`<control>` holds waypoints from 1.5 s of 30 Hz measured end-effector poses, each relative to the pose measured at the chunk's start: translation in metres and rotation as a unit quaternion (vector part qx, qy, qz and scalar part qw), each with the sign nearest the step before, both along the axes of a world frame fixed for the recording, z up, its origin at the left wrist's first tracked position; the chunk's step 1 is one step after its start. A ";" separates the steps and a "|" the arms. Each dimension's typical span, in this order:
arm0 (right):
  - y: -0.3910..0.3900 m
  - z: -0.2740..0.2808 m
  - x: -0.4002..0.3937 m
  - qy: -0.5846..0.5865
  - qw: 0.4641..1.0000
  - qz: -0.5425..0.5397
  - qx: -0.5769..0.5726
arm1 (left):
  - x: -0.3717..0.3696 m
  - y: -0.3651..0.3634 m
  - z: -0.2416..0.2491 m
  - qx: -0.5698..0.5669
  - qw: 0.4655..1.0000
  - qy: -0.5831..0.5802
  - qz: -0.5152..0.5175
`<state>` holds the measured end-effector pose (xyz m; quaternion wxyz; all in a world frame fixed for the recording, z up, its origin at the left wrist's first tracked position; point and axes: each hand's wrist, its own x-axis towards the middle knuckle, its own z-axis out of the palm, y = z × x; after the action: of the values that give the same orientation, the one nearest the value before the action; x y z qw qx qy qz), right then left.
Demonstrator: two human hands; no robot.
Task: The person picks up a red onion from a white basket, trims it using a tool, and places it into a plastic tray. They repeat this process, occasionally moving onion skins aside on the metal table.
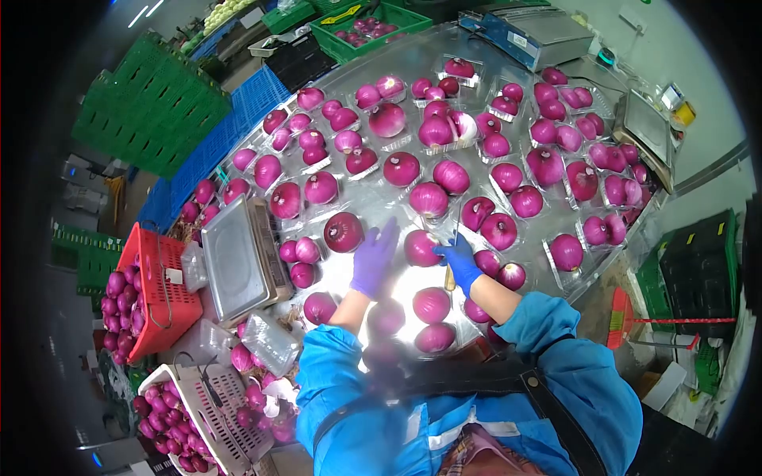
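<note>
My left hand (375,258), in a purple glove, lies open with its fingers stretched out over the steel table. Just left of its fingertips sits a large red onion (344,232). My right hand (460,258), in a blue glove, is closed around a small knife; its yellowish handle (450,279) shows below the fingers and a thin blade points away from me. The fingertips of that hand touch the right side of another red onion (422,247). Two more onions (432,305) rest in front of me, nearer my body.
Clear plastic trays of red onions (386,120) cover much of the table. A scale (238,258) stands at the left edge, another scale (644,127) at the right. Onions fill a red crate (171,278) and a white basket (226,408). Green crates (151,107) are stacked behind.
</note>
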<state>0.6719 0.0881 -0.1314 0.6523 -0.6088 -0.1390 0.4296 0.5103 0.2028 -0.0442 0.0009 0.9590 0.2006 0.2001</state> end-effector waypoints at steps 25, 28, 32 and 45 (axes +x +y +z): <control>-0.085 0.050 0.137 -0.399 0.915 -0.053 -0.022 | 0.040 0.056 -0.030 -0.182 0.977 0.020 0.108; -0.106 0.066 0.149 -0.483 0.849 -0.005 -0.215 | 0.047 0.025 -0.049 -0.332 0.932 0.085 0.116; -0.100 0.057 0.146 -0.451 0.850 0.060 -0.264 | 0.063 0.028 -0.049 -0.254 0.944 0.133 0.166; -0.084 0.037 0.140 -0.489 0.827 0.091 -0.263 | 0.045 0.001 -0.056 -0.304 0.921 0.149 0.193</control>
<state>0.8124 0.0043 -0.0940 0.2720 -0.8721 -0.3766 0.1538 0.5551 0.2033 -0.1000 0.2242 0.8738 0.4310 -0.0195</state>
